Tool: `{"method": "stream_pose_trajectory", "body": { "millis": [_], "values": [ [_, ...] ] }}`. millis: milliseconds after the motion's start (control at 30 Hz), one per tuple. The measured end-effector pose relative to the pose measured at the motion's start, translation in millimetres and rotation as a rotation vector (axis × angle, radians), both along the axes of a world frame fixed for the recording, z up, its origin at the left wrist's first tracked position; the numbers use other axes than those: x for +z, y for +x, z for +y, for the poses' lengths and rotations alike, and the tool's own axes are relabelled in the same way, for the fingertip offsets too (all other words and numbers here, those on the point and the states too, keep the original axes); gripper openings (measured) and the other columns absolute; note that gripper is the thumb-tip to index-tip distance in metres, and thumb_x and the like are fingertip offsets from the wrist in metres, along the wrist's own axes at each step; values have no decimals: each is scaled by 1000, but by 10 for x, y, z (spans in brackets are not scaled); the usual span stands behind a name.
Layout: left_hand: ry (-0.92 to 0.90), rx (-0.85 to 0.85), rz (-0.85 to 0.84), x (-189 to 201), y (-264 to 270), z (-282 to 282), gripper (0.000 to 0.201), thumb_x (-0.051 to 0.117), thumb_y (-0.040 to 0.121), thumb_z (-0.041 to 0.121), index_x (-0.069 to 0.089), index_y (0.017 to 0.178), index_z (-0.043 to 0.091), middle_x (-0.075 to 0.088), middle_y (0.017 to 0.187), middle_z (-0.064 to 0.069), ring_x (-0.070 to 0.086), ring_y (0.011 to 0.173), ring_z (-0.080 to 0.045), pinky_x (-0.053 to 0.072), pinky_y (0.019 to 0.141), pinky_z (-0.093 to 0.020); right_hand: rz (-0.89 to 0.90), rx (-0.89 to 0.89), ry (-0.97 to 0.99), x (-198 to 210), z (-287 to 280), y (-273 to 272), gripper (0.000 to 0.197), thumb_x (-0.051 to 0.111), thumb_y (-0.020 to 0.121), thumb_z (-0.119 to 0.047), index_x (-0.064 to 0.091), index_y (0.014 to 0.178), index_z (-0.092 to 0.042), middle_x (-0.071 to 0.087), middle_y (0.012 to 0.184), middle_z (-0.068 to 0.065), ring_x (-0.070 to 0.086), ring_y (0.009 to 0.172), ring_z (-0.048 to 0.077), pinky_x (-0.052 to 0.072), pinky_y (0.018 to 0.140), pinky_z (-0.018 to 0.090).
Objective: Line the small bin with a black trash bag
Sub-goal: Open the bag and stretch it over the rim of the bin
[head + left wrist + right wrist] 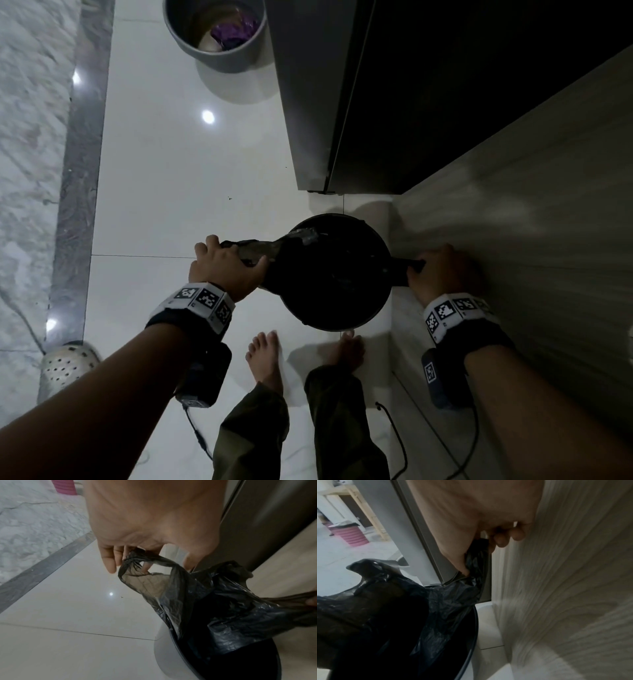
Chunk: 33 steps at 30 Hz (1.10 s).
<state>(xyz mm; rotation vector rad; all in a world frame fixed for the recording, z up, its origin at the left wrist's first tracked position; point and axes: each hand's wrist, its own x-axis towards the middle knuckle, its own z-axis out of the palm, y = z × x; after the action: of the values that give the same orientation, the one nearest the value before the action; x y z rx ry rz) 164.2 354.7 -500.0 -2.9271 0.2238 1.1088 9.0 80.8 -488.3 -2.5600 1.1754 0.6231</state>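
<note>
Far left of head view, lower corner: a perforated clog (66, 368) on the marble strip. Upper centre: a grey bin (219, 34) holding purple rubbish, well apart from the work. Centre: left hand (224, 265), fingers curled round a stretched handle of the black trash bag (260, 251); the left wrist view shows the handle loop hooked over the fingers (109, 559). Bag body hangs into the small bin (342, 323), which stands on the white tile floor (178, 192) just below a dark cabinet (376, 102); bare feet just beside its lower edge. Right: right hand (442, 270) pinches the opposite bag edge, beside the wood-grain panel (531, 205). Bag mouth pulled taut across the bin opening.
</note>
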Motion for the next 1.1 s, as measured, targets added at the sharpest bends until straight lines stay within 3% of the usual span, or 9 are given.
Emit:
{"method": "stream_pose_trajectory", "body": {
  "millis": [133,300,533,600,667,733,833,933,1100],
  "values": [
    [123,-194,-134,-87,-115,-6,52,56,77,50,58,115,14,40,122,-12,38,113,-32,38,89,-38,48,-74,148,-41,-59,19,21,56,85,-24,74,91,-16,73,95,14,67,86,35,55,77,40],
    [184,-363,-164,-233,-195,9,53,64,73,40,51,113,8,39,123,-11,40,107,-30,30,84,-37,24,-135,218,-45,-98,30,22,52,85,-21,73,86,-15,72,93,13,65,84,36,50,69,34],
    [-17,-167,-18,-459,-148,-133,57,60,81,25,41,128,1,48,130,-21,44,118,-39,35,93,-42,44,-152,178,-301,-79,56,36,54,85,-24,64,60,-1,61,60,14,53,50,26,44,52,29],
    [-157,-81,6,-520,-158,-159,49,59,83,21,45,126,1,48,132,-23,44,119,-41,35,94,-44,32,-96,150,-373,-60,64,31,55,86,-21,69,68,0,66,73,16,59,61,30,41,55,26],
    [-336,48,5,-576,-190,-165,38,57,84,12,51,119,2,50,127,-24,44,120,-40,34,97,-41,-40,-55,165,-424,-28,88,23,53,88,-15,71,90,-3,67,103,18,64,88,35,46,70,30],
    [-439,118,-4,-630,-221,-157,31,57,82,7,52,112,0,53,116,-25,47,113,-39,34,95,-38,-97,-33,248,-427,12,110,24,47,91,-8,67,103,-9,63,118,14,61,103,34,49,84,36],
    [-479,118,15,-685,-248,-114,29,55,81,13,48,107,0,54,105,-24,51,102,-38,35,85,-33,-78,59,346,-429,35,81,29,42,89,3,63,93,-17,60,115,9,57,94,27,48,79,35],
    [-491,62,22,-693,-236,-70,46,48,75,30,48,111,2,53,113,-22,51,106,-38,40,89,-38,-33,158,356,-477,4,32,38,45,83,10,65,80,-22,61,115,5,57,96,25,45,78,32],
    [-420,-41,11,-621,-155,-56,67,61,72,22,40,134,12,33,145,-15,45,119,-43,44,92,-49,40,203,163,-411,-67,28,35,48,89,-6,70,111,-21,61,126,3,52,116,29,43,97,42]
  ]
}}
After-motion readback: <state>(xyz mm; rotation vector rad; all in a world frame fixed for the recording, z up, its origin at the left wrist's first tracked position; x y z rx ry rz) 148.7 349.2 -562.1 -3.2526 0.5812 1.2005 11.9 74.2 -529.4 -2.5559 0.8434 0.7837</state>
